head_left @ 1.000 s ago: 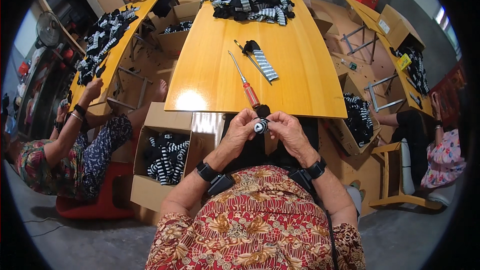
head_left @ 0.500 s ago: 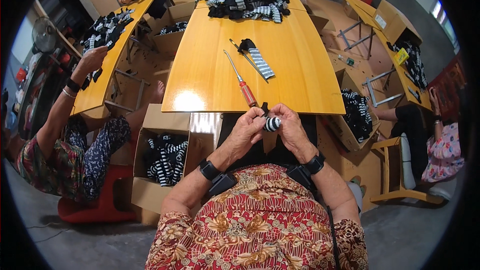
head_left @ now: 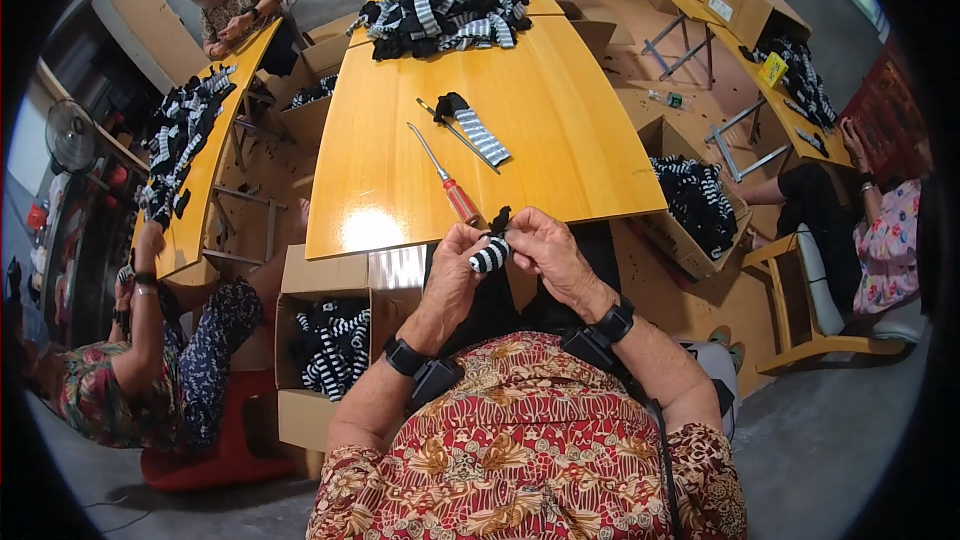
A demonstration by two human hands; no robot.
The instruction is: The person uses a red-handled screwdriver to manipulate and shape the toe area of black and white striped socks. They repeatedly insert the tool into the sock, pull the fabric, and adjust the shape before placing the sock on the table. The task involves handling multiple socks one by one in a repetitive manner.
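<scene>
At the near edge of the yellow wooden table (head_left: 570,150), my two hands work on a small black-and-white striped knitted piece (head_left: 490,256), bunched into a rounded shape with a black end sticking up. My left hand (head_left: 452,268) pinches it from the left. The fingers of my right hand (head_left: 548,252) close on its right side, near the black end. Just beyond lies a screwdriver (head_left: 459,198) with a red handle, its shaft pointing away. Farther off, a flat grey-and-white striped sock-like piece (head_left: 482,132) with a black end lies against a thin dark rod (head_left: 484,154).
A heap of striped knitted pieces (head_left: 445,12) covers the table's far end. Cardboard boxes of them stand on the left (head_left: 283,335) and right (head_left: 740,208). People sit at side tables on both sides, and another is at the far end.
The view has shifted, so the table sits farther left. In my hands the striped piece has turned, its rounded end now toward my left hand. The person at left has lowered an arm.
</scene>
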